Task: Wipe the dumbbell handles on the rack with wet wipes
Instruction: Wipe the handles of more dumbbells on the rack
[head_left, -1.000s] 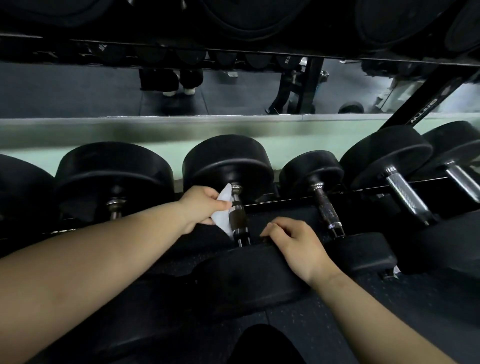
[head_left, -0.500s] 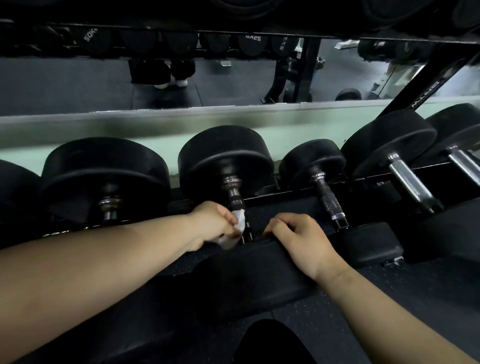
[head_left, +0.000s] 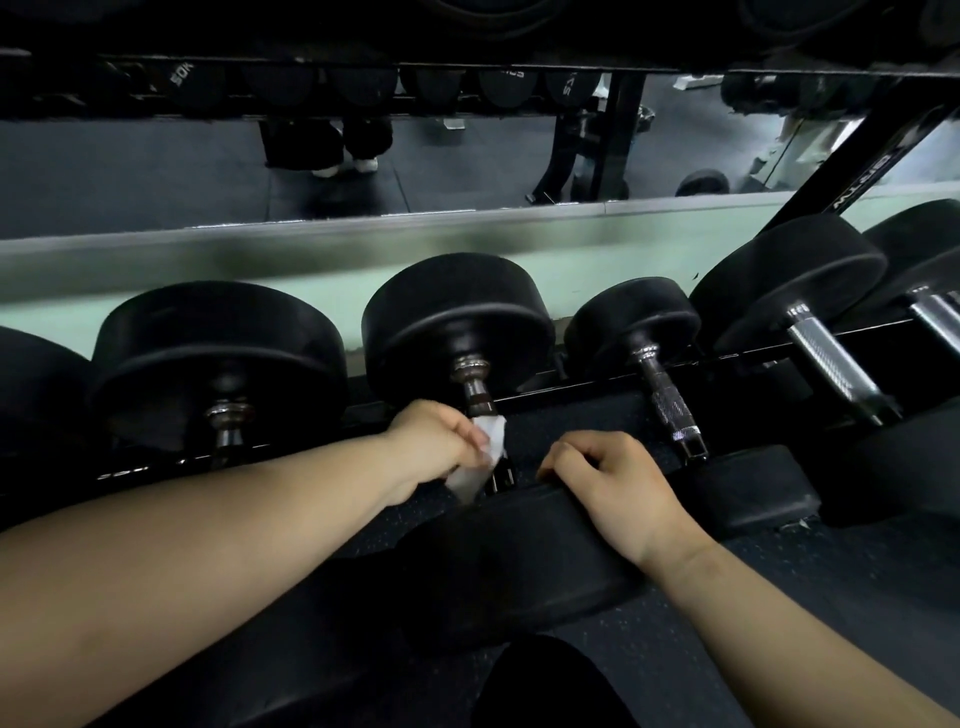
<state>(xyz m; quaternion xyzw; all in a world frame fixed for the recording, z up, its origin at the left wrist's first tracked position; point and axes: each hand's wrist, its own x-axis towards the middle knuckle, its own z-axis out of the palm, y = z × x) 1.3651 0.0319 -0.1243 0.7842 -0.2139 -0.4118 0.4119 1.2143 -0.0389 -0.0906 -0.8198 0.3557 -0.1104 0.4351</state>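
left hand (head_left: 436, 441) clamps wet wipe (head_left: 480, 457) round lower end of middle dumbbell handle (head_left: 475, 387) on rack (head_left: 571, 397); right hand (head_left: 613, 483) curls fingers over near head (head_left: 519, 561). judged mid-task: this handle under wipe; neighbour handles (head_left: 670, 405) likely left, wiped state unreadable.

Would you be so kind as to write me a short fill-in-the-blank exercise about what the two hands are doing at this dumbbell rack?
1. The left hand grips a white ____ against a dumbbell handle.
2. The right hand curls its fingers over the near dumbbell head of the ____ dumbbell.
3. Behind the rack, white shoes show reflected in a wall ____.
Missing words: wipe; same; mirror.
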